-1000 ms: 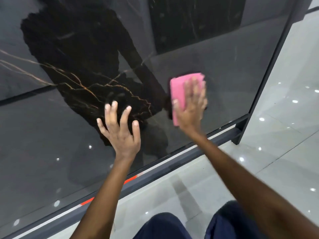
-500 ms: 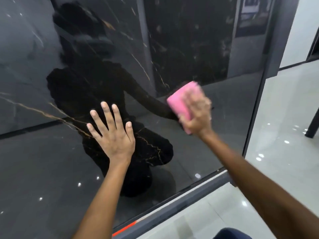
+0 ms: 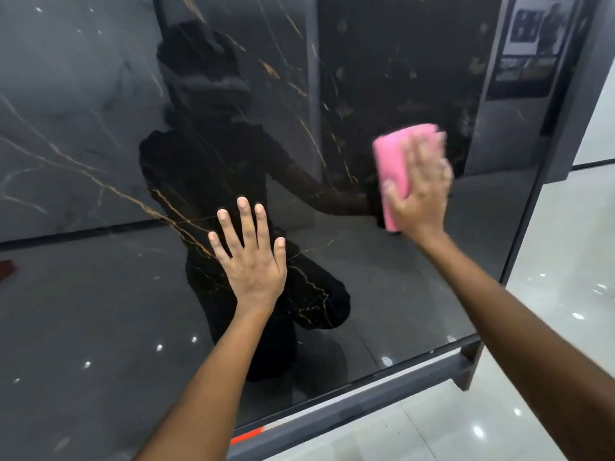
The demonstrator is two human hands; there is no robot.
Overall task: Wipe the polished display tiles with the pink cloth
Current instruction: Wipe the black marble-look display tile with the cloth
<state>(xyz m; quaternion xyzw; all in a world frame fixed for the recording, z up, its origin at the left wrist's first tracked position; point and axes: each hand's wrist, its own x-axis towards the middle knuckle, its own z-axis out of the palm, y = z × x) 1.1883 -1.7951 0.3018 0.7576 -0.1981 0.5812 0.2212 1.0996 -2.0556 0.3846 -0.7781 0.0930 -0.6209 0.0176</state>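
Observation:
A large polished black display tile with gold veins stands upright in front of me and mirrors the room. My right hand presses the folded pink cloth flat against the tile's right part, fingers spread over the cloth and blurred by motion. My left hand lies flat on the tile near its middle, fingers straight and spread, holding nothing.
A dark metal frame runs under the tile, with a post along its right edge and an orange mark on the bottom rail. Glossy pale floor lies to the right and below.
My right hand has carried the cloth upward and to the right across the tile. My view has risen along the tile. The left hand stays flat on the surface.

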